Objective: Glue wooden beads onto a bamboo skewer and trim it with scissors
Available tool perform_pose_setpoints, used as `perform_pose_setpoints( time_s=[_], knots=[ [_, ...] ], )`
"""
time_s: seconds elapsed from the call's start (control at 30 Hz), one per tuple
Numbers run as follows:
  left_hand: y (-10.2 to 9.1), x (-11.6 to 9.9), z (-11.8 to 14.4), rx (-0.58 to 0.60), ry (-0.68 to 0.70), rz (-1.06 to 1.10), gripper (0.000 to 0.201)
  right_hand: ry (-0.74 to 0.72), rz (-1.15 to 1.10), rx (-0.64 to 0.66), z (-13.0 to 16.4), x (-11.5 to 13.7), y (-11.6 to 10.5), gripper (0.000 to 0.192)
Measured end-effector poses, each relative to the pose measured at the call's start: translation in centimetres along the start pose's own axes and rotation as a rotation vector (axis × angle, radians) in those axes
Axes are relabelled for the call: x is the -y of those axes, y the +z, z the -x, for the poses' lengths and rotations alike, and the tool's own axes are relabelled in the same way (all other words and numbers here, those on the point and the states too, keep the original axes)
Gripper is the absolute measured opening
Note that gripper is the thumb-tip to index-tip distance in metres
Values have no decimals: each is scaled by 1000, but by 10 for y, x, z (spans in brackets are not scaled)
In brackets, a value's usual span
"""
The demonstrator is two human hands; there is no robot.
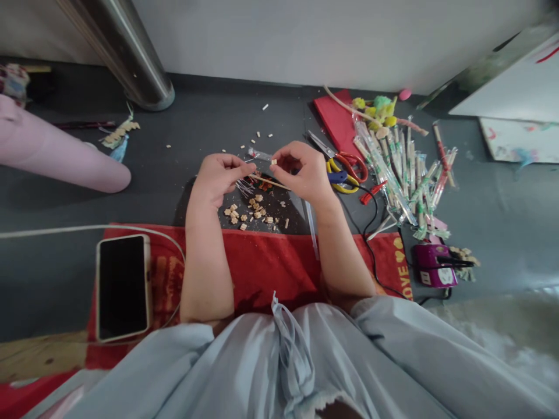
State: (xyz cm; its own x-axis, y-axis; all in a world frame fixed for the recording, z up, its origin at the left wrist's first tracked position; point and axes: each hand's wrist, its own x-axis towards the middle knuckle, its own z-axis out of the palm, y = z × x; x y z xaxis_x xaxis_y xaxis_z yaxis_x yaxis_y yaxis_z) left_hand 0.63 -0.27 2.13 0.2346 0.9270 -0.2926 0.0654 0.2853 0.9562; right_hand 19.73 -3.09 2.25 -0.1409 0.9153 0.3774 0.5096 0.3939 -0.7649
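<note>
My left hand (220, 177) is closed in a pinch, with a thin metal pin (250, 160) showing at its fingertips. My right hand (305, 171) pinches a small pale wooden piece (273, 162) between thumb and forefinger. The two hands face each other a short way apart. Between and below them lie a bunch of thin silvery pins (245, 187), a slim wooden stick (271, 182) and scattered flower-shaped wooden pieces (257, 205). Just right of my right hand are scissors with red handles (351, 163) and a blue-and-yellow-handled tool (343, 179).
A red towel (271, 262) lies along the front edge, with a phone (123, 288) on it at left. A pink bottle (65, 148) and a metal pole (131, 58) stand at left. Wrapped sticks (410, 169) and a purple power socket (434, 265) with a cable are at right.
</note>
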Motion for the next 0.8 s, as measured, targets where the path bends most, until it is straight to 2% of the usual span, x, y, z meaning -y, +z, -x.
perform_pose_setpoints(
  time_s=[0.17,0.4,0.8],
  knots=[
    [1,2,-2,-56,5,-18,26,-32,18,47,0,2,1,5],
    [3,2,-4,-55,20,-22,12,-43,21,103,0,1,1,7],
    [5,-1,-2,-111,26,18,10,-58,25,97,0,0,2,10]
  ],
)
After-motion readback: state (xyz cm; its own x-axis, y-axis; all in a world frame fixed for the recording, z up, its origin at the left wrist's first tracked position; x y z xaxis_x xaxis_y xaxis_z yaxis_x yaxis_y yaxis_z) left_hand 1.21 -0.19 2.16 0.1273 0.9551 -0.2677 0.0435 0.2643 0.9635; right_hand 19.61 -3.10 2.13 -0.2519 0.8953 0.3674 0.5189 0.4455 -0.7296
